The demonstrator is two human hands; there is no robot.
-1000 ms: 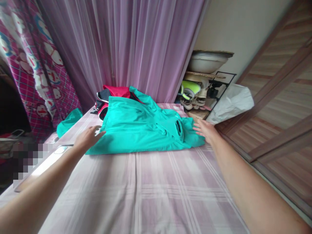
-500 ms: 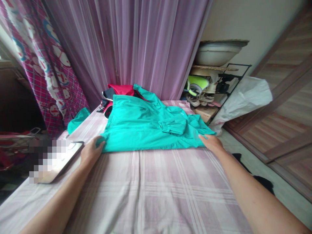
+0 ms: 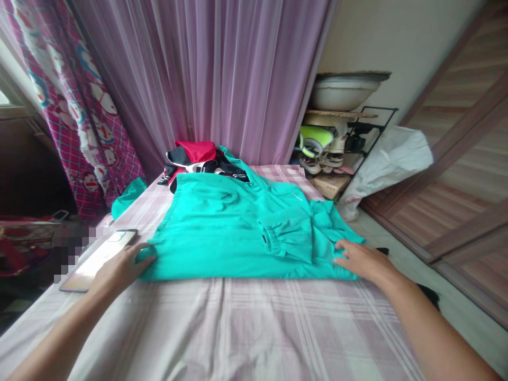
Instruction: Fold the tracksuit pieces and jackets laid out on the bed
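A teal jacket (image 3: 222, 254) lies folded on the bed, with a gathered cuff (image 3: 272, 238) resting on top near its middle. At its left edge, my left hand (image 3: 125, 264) has fabric between thumb and fingers. Over the jacket's right end is my right hand (image 3: 363, 259), its fingers apart and the tips touching the cloth. Close to my left wrist, a phone (image 3: 101, 259) lies on the bedsheet.
Red and black clothing (image 3: 194, 153) is heaped behind the jacket, against a purple curtain (image 3: 238, 79). A plaid sheet (image 3: 246, 328) covers the bed. To the right stand a shoe rack (image 3: 381, 121) and a white bag (image 3: 397, 159).
The jacket's near edge has come closer to me, and both hands have moved nearer with it. My right hand's fingers have spread. More of the red and black clothing shows behind.
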